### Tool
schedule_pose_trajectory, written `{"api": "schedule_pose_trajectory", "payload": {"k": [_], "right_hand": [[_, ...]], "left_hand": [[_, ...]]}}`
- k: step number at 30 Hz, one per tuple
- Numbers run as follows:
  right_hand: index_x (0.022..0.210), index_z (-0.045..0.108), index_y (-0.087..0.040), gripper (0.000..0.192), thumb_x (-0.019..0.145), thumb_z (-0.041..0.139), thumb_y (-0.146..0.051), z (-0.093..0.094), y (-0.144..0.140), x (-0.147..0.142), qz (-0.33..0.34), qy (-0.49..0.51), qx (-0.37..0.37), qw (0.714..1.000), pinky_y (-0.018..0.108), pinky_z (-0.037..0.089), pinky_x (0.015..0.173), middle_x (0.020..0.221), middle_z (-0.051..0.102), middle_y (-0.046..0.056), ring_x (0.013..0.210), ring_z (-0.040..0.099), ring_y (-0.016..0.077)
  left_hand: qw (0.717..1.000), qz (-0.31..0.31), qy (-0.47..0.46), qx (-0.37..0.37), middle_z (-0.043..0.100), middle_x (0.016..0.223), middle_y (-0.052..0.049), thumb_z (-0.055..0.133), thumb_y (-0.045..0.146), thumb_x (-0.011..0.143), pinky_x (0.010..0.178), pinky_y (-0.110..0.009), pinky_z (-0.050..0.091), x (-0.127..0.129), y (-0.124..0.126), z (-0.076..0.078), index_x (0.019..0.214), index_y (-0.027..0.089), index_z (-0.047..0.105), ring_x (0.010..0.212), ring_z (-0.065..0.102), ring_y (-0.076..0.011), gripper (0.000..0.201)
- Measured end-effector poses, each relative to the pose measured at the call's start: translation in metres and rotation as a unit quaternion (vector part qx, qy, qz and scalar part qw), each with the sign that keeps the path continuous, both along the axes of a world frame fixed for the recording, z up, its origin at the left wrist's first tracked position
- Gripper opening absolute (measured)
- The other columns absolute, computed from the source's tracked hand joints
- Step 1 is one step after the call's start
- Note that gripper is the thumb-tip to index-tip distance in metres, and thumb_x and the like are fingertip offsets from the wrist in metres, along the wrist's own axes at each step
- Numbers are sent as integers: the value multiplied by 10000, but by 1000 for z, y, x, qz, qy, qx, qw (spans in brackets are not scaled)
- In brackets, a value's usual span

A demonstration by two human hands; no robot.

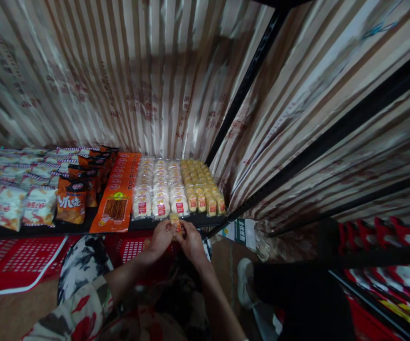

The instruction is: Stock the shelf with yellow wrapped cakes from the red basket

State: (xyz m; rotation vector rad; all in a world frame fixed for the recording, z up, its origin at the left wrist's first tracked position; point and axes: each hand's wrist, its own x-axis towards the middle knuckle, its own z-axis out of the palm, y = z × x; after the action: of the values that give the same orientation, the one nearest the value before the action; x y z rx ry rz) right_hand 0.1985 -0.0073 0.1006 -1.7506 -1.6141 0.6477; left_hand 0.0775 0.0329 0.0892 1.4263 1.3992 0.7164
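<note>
Head view looks down on a low black shelf (176, 221) packed with snacks. Going left to right, it carries pale crinkly chip bags (11, 203), dark orange snack bags (72, 201), flat orange packets (117, 206) lying in an overlapping row, white round wrapped cakes (160, 189) in tidy rows, and small yellow wrapped cakes (201, 189) filling the right end. Below the shelf front sits a red plastic basket (130, 248); what it holds cannot be made out. The left hand (162, 237) and right hand (191, 240) meet just in front of the shelf edge, each grip pinched closed on one small yellow wrapped cake packet (175, 222), held upright between them near the white cakes. Farther right, another person's white shoe (245, 283) rests on the floor.
</note>
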Motion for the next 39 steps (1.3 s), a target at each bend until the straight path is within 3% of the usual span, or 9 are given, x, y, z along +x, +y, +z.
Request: {"api": "schedule_pose_trajectory", "payload": {"k": [3, 10, 14, 24, 34, 39], "right_hand": [[1125, 593, -165, 339, 798, 557, -248, 1, 1, 5, -13, -32, 7, 999, 335, 456, 900, 1053, 623, 103, 986, 577, 228], [1146, 575, -88, 366, 830, 509, -262, 2, 2, 18, -67, -92, 27, 993, 350, 429, 921, 1047, 613, 150, 991, 549, 245], [1187, 553, -102, 392, 846, 478, -280, -7, 3, 27, -87, -107, 39, 990, 353, 442, 899, 1046, 605, 147, 982, 549, 241], [1206, 539, -132, 389, 859, 439, -277, -26, 7, 45, -178, -137, 158, 962, 388, 467, 845, 1032, 605, 132, 975, 547, 241], [1247, 463, -134, 459, 822, 466, -307, -37, 17, 55, -251, -59, 152, 954, 387, 454, 855, 1017, 584, 121, 946, 549, 233], [1143, 473, -156, 384, 793, 476, -312, -40, 20, 55, -274, 10, 139, 951, 378, 453, 846, 1025, 575, 113, 934, 554, 223]], "left_hand": [[998, -7, 59, 23, 562, 693, 0, 514, 238, 803, 619, -218, 382, 10, 2, 5, 710, 155, 576, 680, 525, -127, 139], [995, -25, 86, 31, 521, 695, 6, 512, 171, 796, 638, -225, 372, 36, 9, 6, 698, 159, 553, 693, 506, -130, 107], [995, -33, 85, 42, 524, 710, 0, 513, 149, 795, 662, -227, 376, 48, 12, 7, 705, 153, 558, 705, 500, -128, 102], [997, -41, 36, 61, 616, 773, 3, 486, 95, 776, 721, -239, 432, 80, 16, 11, 877, 178, 610, 756, 572, -133, 180], [999, -39, 9, 34, 660, 928, -29, 472, 58, 751, 803, -238, 465, 96, 17, 18, 989, 167, 580, 855, 609, -132, 283], [998, -37, 23, 41, 649, 960, -48, 475, 70, 741, 821, -250, 465, 99, 18, 20, 965, 160, 583, 864, 609, -142, 265]]}}
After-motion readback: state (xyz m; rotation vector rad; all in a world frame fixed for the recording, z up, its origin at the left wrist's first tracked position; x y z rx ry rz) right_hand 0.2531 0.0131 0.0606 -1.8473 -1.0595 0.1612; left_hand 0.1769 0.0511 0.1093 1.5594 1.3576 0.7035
